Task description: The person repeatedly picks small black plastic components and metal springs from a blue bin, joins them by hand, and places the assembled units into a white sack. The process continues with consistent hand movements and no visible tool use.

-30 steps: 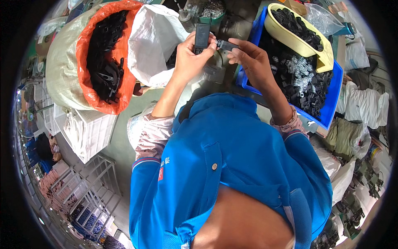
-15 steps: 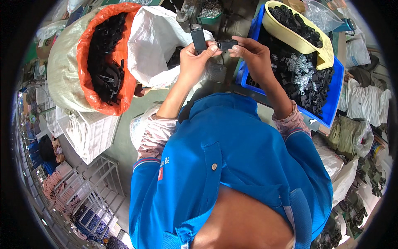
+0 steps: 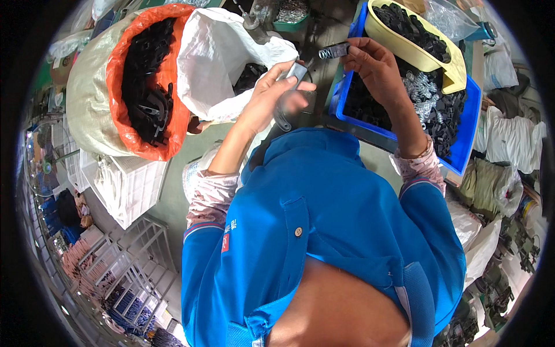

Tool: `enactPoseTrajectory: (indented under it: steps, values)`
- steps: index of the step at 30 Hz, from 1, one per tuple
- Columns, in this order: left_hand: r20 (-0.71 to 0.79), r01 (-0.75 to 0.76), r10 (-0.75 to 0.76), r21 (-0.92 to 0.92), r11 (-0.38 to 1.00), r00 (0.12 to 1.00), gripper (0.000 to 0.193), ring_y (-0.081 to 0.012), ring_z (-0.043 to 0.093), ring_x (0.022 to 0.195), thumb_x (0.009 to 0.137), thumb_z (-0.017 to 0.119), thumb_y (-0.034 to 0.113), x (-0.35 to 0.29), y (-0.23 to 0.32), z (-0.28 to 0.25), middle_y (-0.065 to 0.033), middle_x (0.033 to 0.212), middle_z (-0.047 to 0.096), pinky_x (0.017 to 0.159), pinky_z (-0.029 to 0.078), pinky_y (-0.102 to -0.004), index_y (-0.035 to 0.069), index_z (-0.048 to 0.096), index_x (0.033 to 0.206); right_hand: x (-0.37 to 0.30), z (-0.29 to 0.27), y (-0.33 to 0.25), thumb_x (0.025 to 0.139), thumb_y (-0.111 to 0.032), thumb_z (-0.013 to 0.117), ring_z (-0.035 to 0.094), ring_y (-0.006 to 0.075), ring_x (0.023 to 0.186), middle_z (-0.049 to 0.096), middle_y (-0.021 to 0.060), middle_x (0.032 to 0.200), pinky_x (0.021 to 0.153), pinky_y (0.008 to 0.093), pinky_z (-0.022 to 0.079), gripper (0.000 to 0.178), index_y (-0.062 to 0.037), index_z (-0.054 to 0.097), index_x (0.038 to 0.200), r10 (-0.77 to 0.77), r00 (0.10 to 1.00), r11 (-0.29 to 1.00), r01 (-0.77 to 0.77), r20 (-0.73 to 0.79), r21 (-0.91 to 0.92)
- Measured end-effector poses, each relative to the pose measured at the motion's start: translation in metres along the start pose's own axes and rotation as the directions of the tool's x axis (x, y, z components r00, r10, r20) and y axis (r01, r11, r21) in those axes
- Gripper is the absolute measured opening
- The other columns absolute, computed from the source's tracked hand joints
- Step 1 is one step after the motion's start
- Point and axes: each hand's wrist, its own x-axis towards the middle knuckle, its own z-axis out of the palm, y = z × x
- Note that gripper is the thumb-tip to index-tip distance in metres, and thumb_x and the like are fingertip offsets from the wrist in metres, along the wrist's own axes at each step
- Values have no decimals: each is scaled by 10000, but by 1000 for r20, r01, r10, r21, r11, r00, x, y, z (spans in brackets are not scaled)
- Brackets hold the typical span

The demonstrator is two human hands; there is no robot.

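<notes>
My left hand (image 3: 270,95) is closed around a long black plastic part (image 3: 298,72), whose curved lower end shows beneath my fingers; some fingertips are blurred. My right hand (image 3: 378,68) pinches a small black plastic piece (image 3: 341,48) between thumb and fingers. A metal coil spring (image 3: 324,54) sticks out of that piece on its left, pointing toward the long part. The two parts are apart. Under my right wrist lies a blue bin (image 3: 469,128) with black plastic pieces and a heap of loose springs (image 3: 423,95). A white sack (image 3: 202,63) stands beside my left hand.
A yellow scoop-shaped tub (image 3: 454,72) of black parts rests over the blue bin. At left, an orange-lined sack (image 3: 117,87) holds black parts, near a white plastic crate (image 3: 136,194). A green container (image 3: 289,26) of small metal pieces and a metal rod (image 3: 248,18) stand at the far side.
My hands have drawn apart. The right has risen and moved right with the small piece, baring its spring. The long part in my left hand has turned, its curved end now pointing down.
</notes>
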Motion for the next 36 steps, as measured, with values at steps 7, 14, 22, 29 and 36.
enactPoseTrajectory:
  steps: [7,14,22,29,36]
  values:
    - [108,35,-45,94,995,993,449,-158,668,839,962,580,233,-7,1,6,-132,1328,565,591,494,-228,17,468,1340,4,-3,-10,891,-132,679,637,155,846,661,95,980,777,286,506,237,18,648,1072,58,997,978,-47,47,-205]
    - [119,81,-95,122,989,988,447,-143,657,798,960,589,244,-8,-6,6,-94,1317,579,567,473,-217,41,479,1343,6,-5,-12,867,-156,694,636,163,821,667,117,935,755,288,499,312,53,645,1093,98,992,932,-62,83,-357]
    - [135,104,-115,86,991,984,454,-134,650,784,968,579,213,-8,-7,13,-90,1299,593,570,468,-213,52,470,1378,9,-9,-16,867,-188,692,641,171,829,671,117,923,764,289,505,347,62,642,1103,168,980,913,-114,105,-391]
    - [121,96,-102,52,994,987,443,-125,645,787,975,567,202,-4,-13,15,-96,1303,590,576,469,-207,42,468,1376,10,-9,-7,869,-184,715,636,133,762,673,69,856,724,263,512,291,20,656,1068,220,968,913,-161,120,-375]
    - [131,96,-100,34,995,986,418,-115,639,778,975,563,188,1,-12,15,-96,1288,600,571,469,-202,34,478,1355,10,-9,0,858,-185,711,642,152,742,678,88,882,706,280,516,306,42,659,1056,205,968,917,-138,144,-375]
